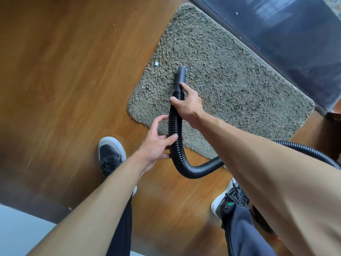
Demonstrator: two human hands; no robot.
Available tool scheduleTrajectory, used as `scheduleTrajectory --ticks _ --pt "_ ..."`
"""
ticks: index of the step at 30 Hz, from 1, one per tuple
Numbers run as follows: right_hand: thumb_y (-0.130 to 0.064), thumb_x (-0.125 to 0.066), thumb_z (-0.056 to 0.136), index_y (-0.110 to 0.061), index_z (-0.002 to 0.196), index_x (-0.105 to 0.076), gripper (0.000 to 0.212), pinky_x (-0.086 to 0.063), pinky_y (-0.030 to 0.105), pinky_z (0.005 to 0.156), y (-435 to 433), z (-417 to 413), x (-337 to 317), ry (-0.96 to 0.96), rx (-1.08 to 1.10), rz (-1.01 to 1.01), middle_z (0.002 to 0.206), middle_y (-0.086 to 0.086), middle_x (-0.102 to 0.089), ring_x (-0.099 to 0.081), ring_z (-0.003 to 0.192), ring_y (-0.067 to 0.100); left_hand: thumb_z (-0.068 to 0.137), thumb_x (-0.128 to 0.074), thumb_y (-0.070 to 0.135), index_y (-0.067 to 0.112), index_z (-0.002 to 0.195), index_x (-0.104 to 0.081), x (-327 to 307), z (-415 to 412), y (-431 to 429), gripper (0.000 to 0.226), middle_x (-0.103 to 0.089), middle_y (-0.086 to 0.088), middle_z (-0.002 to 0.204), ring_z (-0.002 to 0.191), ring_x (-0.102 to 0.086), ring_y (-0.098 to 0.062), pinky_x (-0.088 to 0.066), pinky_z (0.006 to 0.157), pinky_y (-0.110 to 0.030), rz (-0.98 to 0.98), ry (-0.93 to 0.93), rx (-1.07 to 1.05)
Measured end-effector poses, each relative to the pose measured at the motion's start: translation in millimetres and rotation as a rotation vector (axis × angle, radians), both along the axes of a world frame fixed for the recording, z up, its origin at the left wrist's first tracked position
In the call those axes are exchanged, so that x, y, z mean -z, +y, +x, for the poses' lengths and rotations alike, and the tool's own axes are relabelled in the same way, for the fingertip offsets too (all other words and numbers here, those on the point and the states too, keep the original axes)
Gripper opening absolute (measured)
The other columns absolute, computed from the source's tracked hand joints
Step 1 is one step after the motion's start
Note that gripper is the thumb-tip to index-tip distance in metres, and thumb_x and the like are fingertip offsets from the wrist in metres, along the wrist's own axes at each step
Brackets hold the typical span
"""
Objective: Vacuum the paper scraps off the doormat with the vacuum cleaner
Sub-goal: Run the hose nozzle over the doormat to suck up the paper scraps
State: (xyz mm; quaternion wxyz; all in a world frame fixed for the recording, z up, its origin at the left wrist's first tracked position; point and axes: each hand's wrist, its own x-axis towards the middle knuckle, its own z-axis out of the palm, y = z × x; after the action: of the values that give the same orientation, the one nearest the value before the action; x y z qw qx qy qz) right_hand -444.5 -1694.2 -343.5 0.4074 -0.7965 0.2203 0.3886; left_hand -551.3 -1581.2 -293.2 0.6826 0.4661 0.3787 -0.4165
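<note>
Left fingers (160, 120), right fingers (185, 88) around hose (194, 172)

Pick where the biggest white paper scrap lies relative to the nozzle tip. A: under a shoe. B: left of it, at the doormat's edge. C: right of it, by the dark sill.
B: the paper scrap sits at the doormat's left edge, left of the nozzle on the hose gripped by the right hand.
</note>
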Motion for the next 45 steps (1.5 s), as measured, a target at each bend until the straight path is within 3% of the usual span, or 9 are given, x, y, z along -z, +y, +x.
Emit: scheduleTrajectory --ticks 6,19,34,40,45 --pt "-0.028 -0.067 0.086 -0.022 0.152 -0.035 0.074 -0.058 0.044 0.088 27 3 -4 -0.018 -0.156 -0.021 0.128 0.012 -0.062 -0.068 0.1 0.027 0.097 -0.06 0.009 0.047 0.131 -0.04 0 -8 14 0.054 -0.071 -0.023 0.112 0.111 -0.065 -0.046 -0.048 0.094 -0.068 0.002 0.007 -0.082" --pt "-0.031 -0.066 0.085 -0.019 0.152 -0.036 0.075 -0.052 0.045 0.099 63 13 0 -0.056 -0.38 -0.057 0.133 0.012 -0.06 -0.061 0.116 0.028 0.096 -0.06 0.005 0.038 0.134 -0.039 3 -11 34 0.055 -0.071 -0.025 0.112 0.112 -0.063 -0.048 -0.049 0.094 -0.066 -0.01 0.037 -0.228" --pt "-0.033 -0.07 0.085 -0.02 0.152 -0.037 0.076 -0.056 0.045 0.094 4 4 4 -0.049 -0.157 -0.105 0.131 0.014 -0.061 -0.067 0.105 0.028 0.096 -0.061 0.007 0.045 0.126 -0.045 1 4 4 0.05 -0.069 -0.028 0.113 0.108 -0.066 -0.045 -0.054 0.087 -0.064 -0.038 0.03 -0.028" --pt "-0.036 -0.068 0.085 -0.021 0.151 -0.038 0.074 -0.054 0.046 0.095 -16 4 5 -0.05 -0.101 -0.14 0.127 0.012 -0.062 -0.066 0.105 0.028 0.096 -0.062 0.007 0.047 0.125 -0.046 7 8 -10 0.052 -0.073 -0.016 0.102 0.095 -0.07 -0.03 -0.059 0.072 -0.048 -0.045 0.026 0.021" --pt "-0.041 -0.067 0.081 -0.022 0.15 -0.038 0.078 -0.054 0.048 0.094 -23 0 7 -0.052 -0.048 -0.146 0.128 0.013 -0.061 -0.065 0.108 0.029 0.096 -0.062 0.008 0.046 0.128 -0.045 7 10 -16 0.053 -0.075 -0.012 0.102 0.098 -0.071 -0.029 -0.059 0.074 -0.047 -0.031 0.017 0.06"
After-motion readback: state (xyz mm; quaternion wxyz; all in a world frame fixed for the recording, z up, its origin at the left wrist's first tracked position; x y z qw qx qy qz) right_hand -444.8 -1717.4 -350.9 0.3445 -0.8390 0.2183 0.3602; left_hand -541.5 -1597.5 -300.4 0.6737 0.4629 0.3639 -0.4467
